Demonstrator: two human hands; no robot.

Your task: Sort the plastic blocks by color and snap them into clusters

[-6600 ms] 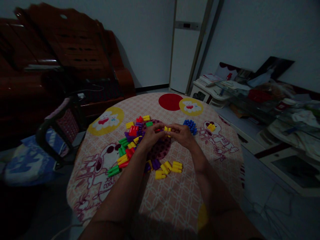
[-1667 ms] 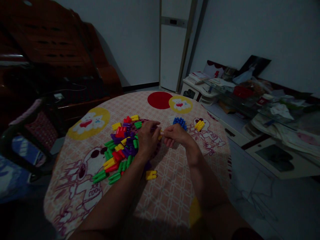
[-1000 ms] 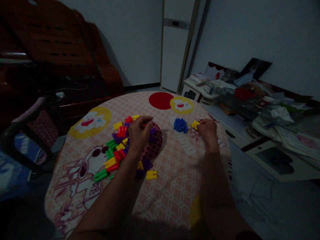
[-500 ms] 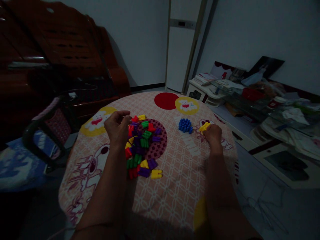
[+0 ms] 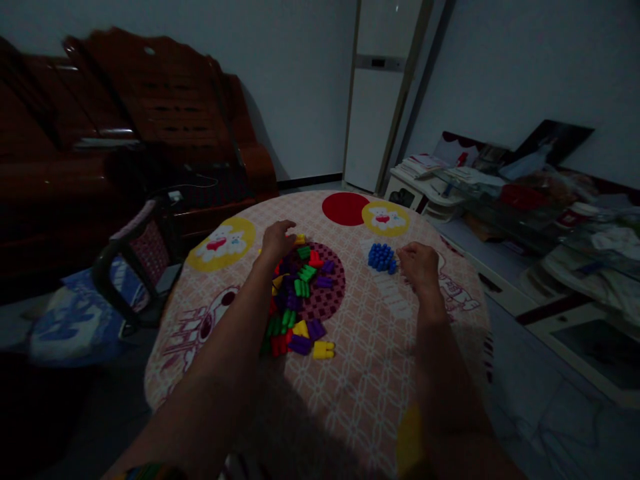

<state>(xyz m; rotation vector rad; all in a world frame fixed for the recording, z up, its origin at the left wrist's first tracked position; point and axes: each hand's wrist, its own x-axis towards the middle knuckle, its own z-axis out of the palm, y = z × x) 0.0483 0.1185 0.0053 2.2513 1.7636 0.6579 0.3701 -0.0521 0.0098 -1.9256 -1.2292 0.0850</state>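
My left hand [image 5: 279, 241] reaches over the back of a loose pile of plastic building blocks [image 5: 302, 288]; its thumb and forefinger are apart. Close to its fingertips is a yellow block [image 5: 300, 239]. The pile mixes green, purple, red and yellow pieces, and my left forearm covers part of it. My right hand [image 5: 420, 265] is on the right side of the table with fingers curled together. Just left of its fingertips sits a cluster of joined blue blocks [image 5: 382, 258]. The joined yellow blocks are hidden, apparently behind my right hand.
A patterned cloth covers the round table [image 5: 365, 393]. A yellow block [image 5: 324, 350] lies at the pile's near edge. At the left stands a chair [image 5: 135, 267], with a wooden sofa [image 5: 165, 100] behind. A cluttered cabinet [image 5: 500, 200] stands on the right.
My right hand carried a small yellow block from the middle to the joined yellow blocks on the right. My left hand left the middle, swung left, and is now over the pile's back. The view shifted.
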